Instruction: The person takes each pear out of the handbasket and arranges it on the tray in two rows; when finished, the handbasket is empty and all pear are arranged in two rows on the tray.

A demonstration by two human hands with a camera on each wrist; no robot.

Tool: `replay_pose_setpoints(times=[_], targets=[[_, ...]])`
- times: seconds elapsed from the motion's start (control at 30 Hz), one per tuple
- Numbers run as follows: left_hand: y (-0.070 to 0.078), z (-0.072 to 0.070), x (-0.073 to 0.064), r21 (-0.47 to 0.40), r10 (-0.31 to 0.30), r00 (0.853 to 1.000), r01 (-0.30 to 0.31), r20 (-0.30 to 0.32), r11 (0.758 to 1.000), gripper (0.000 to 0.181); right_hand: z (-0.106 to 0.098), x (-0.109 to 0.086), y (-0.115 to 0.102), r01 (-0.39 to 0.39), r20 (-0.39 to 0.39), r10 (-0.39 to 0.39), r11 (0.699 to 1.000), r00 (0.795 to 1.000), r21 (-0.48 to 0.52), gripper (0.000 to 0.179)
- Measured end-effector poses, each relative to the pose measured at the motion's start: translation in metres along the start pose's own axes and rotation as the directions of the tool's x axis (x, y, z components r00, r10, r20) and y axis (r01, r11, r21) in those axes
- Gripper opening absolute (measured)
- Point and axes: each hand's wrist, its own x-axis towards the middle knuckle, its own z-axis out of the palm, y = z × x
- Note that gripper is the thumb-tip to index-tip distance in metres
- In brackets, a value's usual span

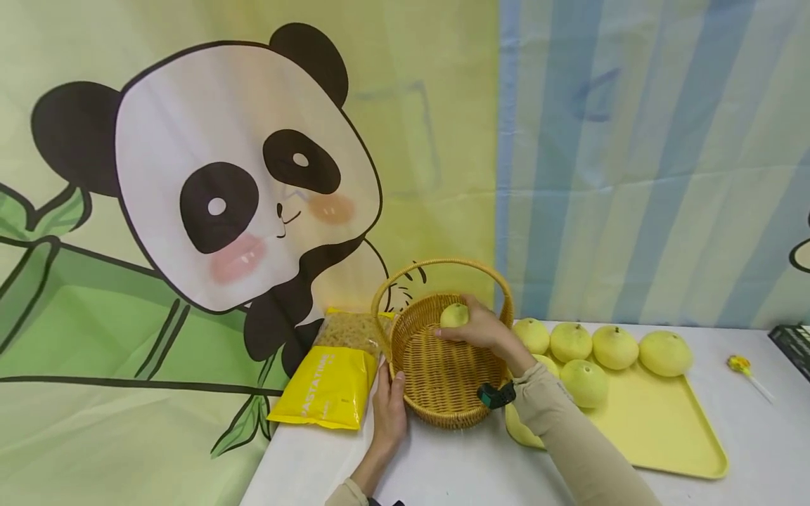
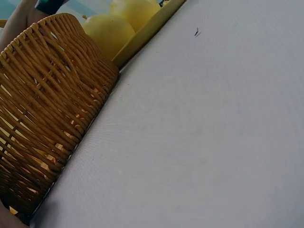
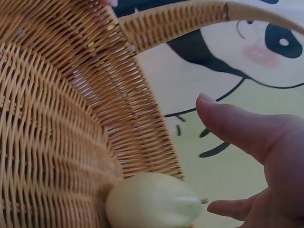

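Observation:
A round pale yellow-green pear rests against the inside wall of a wicker basket with a tall arched handle. My right hand reaches over the rim beside it. From the right wrist, my spread thumb and fingers stand around the stem end of the pear, with a gap between thumb and fruit. On the basket's near left side, my left hand holds the wall, its thumb at the rim. Only a sliver of that hand shows in the left wrist view, by the woven wall.
Several more pears sit on a yellow tray to the right, partly behind my right sleeve. A yellow pasta bag leans left of the basket. A wrapped lollipop and a dark crate are farther right. A panda curtain hangs behind.

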Motion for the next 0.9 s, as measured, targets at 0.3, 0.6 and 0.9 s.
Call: replay_pose_setpoints(times=[0.3,0.6,0.9], targets=[[0.002,0.000,-0.001,-0.012,0.004,1.000,-0.004,0.005,1.000,0.055,0.012,0.014,0.005,-0.048,-0.043,0.046,0.998,0.998,-0.051,0.105],[0.000,-0.001,-0.001,0.011,-0.005,1.000,0.005,-0.002,1.000,0.055,0.024,0.034,0.014,0.022,-0.101,-0.049,0.968,0.994,-0.251,0.078],[0.002,0.000,0.000,0.013,-0.001,1.000,0.001,0.001,1.000,0.055,0.026,0.036,0.017,0.006,-0.025,-0.007,1.000,1.000,-0.028,0.072]])
